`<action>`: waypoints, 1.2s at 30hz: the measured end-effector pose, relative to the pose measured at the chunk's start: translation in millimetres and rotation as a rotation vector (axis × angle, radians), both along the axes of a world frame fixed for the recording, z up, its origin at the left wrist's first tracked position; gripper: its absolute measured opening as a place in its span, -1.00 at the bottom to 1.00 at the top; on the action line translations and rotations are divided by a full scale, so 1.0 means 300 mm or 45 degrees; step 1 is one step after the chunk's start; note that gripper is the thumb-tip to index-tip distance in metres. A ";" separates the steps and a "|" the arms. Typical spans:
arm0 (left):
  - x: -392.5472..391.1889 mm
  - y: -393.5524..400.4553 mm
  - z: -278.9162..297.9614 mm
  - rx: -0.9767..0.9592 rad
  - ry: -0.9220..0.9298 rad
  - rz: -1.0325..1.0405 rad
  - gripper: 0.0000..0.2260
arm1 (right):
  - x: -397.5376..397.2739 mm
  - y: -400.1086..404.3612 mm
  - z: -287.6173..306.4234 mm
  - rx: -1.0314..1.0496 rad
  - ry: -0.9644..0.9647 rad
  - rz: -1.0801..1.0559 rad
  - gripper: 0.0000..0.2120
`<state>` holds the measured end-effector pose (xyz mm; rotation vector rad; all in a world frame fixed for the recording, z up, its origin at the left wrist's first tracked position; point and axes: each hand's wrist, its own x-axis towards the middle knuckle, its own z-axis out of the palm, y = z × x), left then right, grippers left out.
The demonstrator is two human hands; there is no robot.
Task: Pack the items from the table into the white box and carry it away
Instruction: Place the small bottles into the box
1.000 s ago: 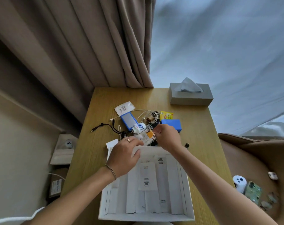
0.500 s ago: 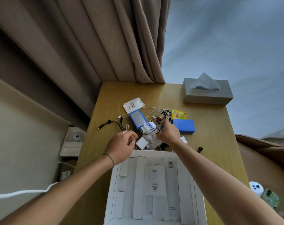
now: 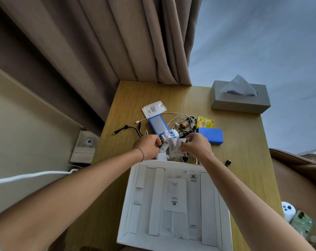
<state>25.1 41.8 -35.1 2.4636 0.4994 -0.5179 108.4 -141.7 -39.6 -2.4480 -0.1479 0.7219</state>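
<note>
A grey tissue box (image 3: 240, 98) sits at the desk's (image 3: 244, 142) far right corner; brown curtains (image 3: 99, 42) hang behind it, a white controller (image 3: 287, 211) lies nearer right.

Matt wood-grain table (image 3: 244, 138), white cardboard box (image 3: 130, 201), grey cloth curtain (image 3: 117, 42).

Soft daylight, wide-angle edge distortion
</note>
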 end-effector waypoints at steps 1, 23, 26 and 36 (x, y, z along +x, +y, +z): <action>0.013 -0.006 -0.003 0.039 0.049 -0.037 -0.87 | -0.004 -0.016 0.020 0.060 -0.026 -0.060 -0.78; 0.091 -0.082 -0.064 0.255 0.226 -0.140 -0.69 | -0.320 -0.235 0.212 0.906 0.469 -0.252 -0.74; 0.060 -0.059 -0.025 0.193 0.071 -0.030 -0.64 | -0.373 -0.230 0.172 0.790 0.512 -0.262 -0.70; -0.132 -0.010 0.143 -0.117 -0.395 0.296 -0.83 | -0.514 -0.136 -0.068 0.458 0.415 -0.521 -0.76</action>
